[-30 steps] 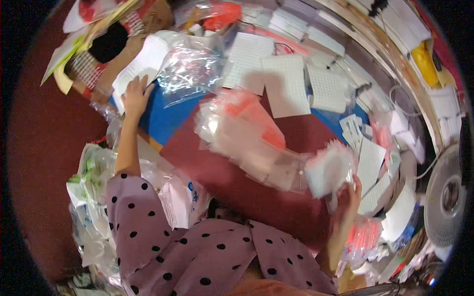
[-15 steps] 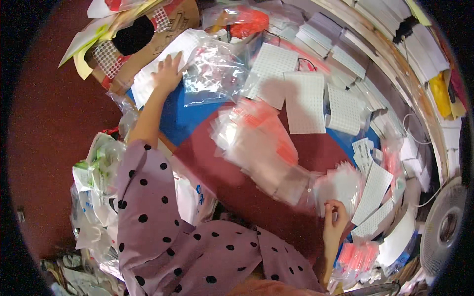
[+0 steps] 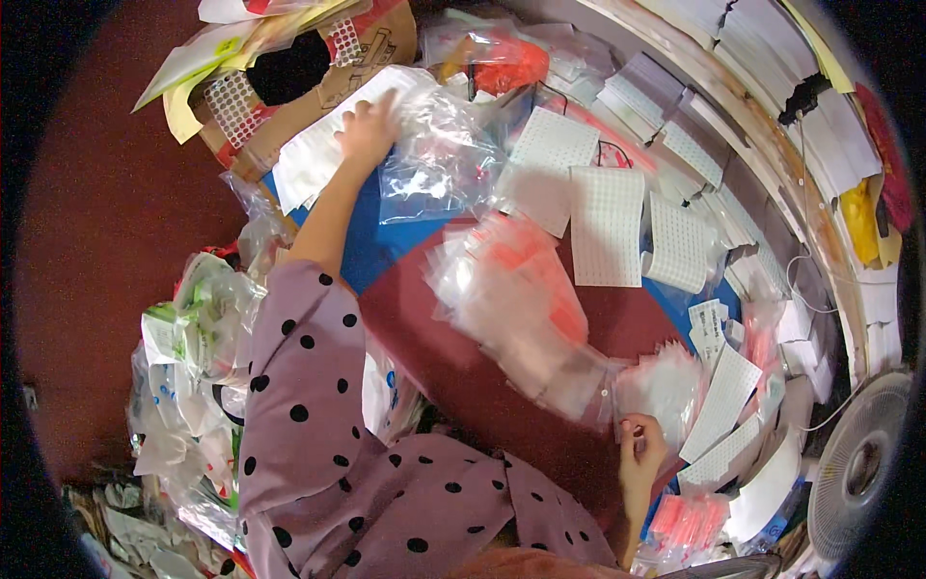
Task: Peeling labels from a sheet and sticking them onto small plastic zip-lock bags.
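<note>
Round pale fan (image 3: 837, 487) near right edge

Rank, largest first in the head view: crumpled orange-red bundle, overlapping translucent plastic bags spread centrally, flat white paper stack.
1. Overlapping translucent plastic bags
2. Flat white paper stack, partly under the left hand
3. Crumpled orange-red bundle

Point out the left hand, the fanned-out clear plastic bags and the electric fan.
Left hand (image 3: 367, 135): head view, on the back of the hand.
Fanned-out clear plastic bags (image 3: 511, 314): head view, about midway along the overlapping spread.
Electric fan (image 3: 863, 471): head view, on its central hub.
</note>
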Tool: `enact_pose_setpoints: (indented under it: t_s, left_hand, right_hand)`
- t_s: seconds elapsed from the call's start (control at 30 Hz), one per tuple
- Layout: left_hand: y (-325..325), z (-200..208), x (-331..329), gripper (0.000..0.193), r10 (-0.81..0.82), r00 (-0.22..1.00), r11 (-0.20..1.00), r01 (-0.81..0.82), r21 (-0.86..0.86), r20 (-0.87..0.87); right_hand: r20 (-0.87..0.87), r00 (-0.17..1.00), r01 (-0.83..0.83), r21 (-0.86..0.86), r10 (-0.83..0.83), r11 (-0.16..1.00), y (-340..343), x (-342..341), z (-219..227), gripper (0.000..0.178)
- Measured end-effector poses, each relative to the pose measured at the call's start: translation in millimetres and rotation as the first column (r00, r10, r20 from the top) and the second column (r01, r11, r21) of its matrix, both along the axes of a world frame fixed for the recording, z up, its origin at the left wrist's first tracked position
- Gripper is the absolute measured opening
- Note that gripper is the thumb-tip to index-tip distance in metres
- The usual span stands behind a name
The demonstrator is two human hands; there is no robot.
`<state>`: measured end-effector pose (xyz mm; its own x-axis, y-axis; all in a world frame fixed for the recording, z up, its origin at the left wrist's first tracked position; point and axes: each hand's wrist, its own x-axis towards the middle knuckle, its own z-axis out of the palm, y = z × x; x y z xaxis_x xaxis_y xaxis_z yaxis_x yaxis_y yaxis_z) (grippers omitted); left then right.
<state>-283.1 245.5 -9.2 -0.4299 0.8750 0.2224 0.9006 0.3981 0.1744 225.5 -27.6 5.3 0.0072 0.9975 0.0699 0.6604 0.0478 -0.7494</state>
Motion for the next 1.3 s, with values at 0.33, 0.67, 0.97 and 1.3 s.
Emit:
enact_pose_setpoints:
  t_s: [0.33, 0.67, 0.97, 1.3]
  left_hand:
    - [-4.9, -66.1, -108.2, 0.068, -0.234, 0.897, 0.943, 0.303, 0.136, -0.376]
    - [-81.3, -45.1, -61.1, 0.051, -0.054, 0.967, 0.998, 0.046, -0.039, -0.249]
    - [-81.7, -12.2, -12.0, 0.048, 0.033, 0.907, 0.956, 0.094, 0.278, -0.42]
    - [-154.3, 27.5, 141.7, 0.023, -0.726, 0.5, 0.687, 0.515, 0.512, 0.471]
  right_hand:
    - [0.213, 0.957, -0.238, 0.18, 0.198, 0.955, 55.5, -16.0, 28.7, 0.011]
    - [0.427, 0.903, -0.152, 0.199, 0.054, 0.968, 196.4, -40.4, -35.8, 0.037]
    - [0.555, 0.786, 0.184, 0.211, -0.273, 0.96, 207.2, -86.7, -57.7, 0.055]
    - [-0.047, 0.974, 0.228, 0.242, -0.224, 0.943, 216.8, -68.9, -47.0, 0.039]
